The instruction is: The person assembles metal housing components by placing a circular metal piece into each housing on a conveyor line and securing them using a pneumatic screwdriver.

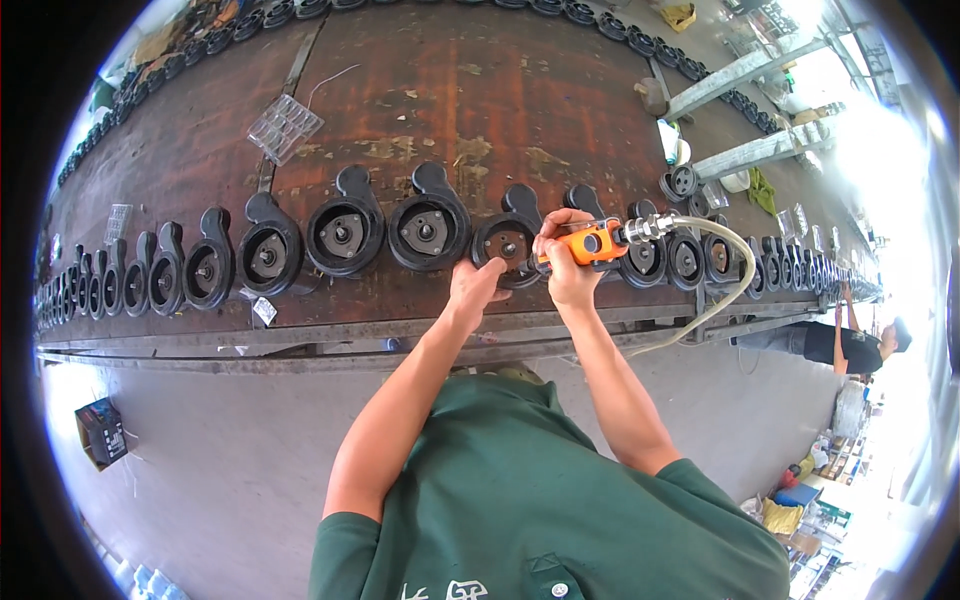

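My right hand (570, 280) is closed around an orange air tool (592, 243) with a metal hose fitting (648, 228) at its right end. The tool's left end is over the right side of a black round housing (488, 241), which has a metal plate and a central shaft inside. With fingers and thumb, my left hand (474, 288) grips this housing's near rim. The exact contact point of the tool is hidden by my right fingers. To the left stands a similar black housing (429, 232) with a raised neck.
Several like housings line the worn table's (400, 110) near edge. A pale hose (735, 285) runs from the fitting down past the metal rail (300, 338). Clear plastic trays (285, 130) lie farther back. Metal beams (745, 72) cross at right. Another person (835, 345) stands far right.
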Available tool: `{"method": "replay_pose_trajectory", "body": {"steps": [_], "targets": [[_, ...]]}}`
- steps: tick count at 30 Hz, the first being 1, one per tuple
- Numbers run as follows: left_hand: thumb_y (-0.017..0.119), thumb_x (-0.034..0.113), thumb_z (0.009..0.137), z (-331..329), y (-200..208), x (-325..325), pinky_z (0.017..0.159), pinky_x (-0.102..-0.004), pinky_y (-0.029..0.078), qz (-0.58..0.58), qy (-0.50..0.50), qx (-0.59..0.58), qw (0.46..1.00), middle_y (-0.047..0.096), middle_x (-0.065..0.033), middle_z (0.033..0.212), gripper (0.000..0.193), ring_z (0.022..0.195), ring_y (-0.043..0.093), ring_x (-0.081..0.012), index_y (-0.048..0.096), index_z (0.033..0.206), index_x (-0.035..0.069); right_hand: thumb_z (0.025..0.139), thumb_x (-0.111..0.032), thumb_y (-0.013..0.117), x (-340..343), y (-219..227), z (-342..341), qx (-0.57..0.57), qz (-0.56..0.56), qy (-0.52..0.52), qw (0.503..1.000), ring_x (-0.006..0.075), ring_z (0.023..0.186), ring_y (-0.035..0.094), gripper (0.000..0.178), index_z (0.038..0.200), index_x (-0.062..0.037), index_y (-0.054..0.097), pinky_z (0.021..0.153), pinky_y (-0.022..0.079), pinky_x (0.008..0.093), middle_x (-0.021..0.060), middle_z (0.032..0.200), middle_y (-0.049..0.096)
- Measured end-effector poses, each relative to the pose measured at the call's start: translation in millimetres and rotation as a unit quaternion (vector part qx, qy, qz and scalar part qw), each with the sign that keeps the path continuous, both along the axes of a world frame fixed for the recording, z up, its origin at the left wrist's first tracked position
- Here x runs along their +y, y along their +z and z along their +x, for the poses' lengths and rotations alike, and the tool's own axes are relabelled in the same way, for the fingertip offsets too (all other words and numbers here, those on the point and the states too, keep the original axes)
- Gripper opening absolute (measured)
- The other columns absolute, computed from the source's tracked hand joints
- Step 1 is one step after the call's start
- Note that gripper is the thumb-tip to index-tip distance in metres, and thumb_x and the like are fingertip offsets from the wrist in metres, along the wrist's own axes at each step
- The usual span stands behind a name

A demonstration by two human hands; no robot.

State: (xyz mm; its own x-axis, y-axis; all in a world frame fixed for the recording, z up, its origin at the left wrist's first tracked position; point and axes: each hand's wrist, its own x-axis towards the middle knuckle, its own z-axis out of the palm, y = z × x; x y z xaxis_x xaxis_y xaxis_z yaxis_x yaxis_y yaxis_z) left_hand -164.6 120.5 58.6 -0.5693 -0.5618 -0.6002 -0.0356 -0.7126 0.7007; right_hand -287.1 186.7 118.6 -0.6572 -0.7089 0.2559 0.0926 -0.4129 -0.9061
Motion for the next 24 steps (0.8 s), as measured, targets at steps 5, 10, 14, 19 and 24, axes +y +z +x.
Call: {"method": "replay_pose_trajectory", "body": {"steps": [5,10,14,19,24], "targets": [[0.062,0.01,0.091,-0.1,-11.1,-2.6,0.076,-0.0398,0.065,0.006,-0.013,-0.015,1.0,0.063,-0.0097,0.119,0.039,0.1,0.068,-0.0213,0.053,0.129,0.001,0.085,0.007,0.054,4.6,6.5,4.5,0.036,0.021,0.008,0.999,0.015,0.071,0.058,0.028,0.112,0.0003,0.056,0.069,0.053,0.0318,0.0096,0.094,0.061],[0.062,0.01,0.092,0.3,-7.7,-2.9,0.076,-0.0406,0.065,0.007,-0.017,-0.003,1.0,0.062,-0.0107,0.122,0.04,0.102,0.068,-0.0225,0.052,0.129,0.0,0.084,0.008,0.054,5.1,2.9,5.4,0.031,0.01,-0.002,0.999,0.0149,0.07,0.058,0.029,0.112,0.0002,0.055,0.069,0.053,0.0317,0.0099,0.094,0.061],[0.061,0.01,0.092,1.4,-5.0,-4.1,0.077,-0.0408,0.065,0.008,-0.016,0.002,1.0,0.062,-0.0107,0.122,0.041,0.103,0.068,-0.0233,0.052,0.13,0.0,0.085,0.006,0.059,2.7,3.9,9.4,0.012,-0.013,-0.019,1.0,0.0117,0.07,0.062,0.027,0.111,0.002,0.056,0.062,0.052,0.0244,0.0076,0.088,0.064],[0.061,0.008,0.092,0.2,-1.1,-3.8,0.077,-0.0404,0.065,0.021,-0.014,0.004,1.0,0.061,-0.0109,0.122,0.04,0.103,0.068,-0.0235,0.052,0.13,0.0,0.085,0.006,0.059,5.4,1.5,11.7,0.018,-0.017,-0.046,0.999,0.0119,0.07,0.062,0.027,0.111,0.0022,0.056,0.061,0.052,0.0248,0.0078,0.088,0.064],[0.06,0.007,0.093,0.5,-5.3,-4.1,0.077,-0.04,0.065,0.024,-0.014,0.006,1.0,0.062,-0.0112,0.121,0.037,0.102,0.067,-0.0235,0.054,0.128,-0.001,0.085,0.006,0.058,7.2,1.6,13.0,0.022,-0.015,-0.05,0.998,0.0121,0.071,0.062,0.027,0.112,0.0021,0.056,0.062,0.052,0.0252,0.0081,0.089,0.064]]}}
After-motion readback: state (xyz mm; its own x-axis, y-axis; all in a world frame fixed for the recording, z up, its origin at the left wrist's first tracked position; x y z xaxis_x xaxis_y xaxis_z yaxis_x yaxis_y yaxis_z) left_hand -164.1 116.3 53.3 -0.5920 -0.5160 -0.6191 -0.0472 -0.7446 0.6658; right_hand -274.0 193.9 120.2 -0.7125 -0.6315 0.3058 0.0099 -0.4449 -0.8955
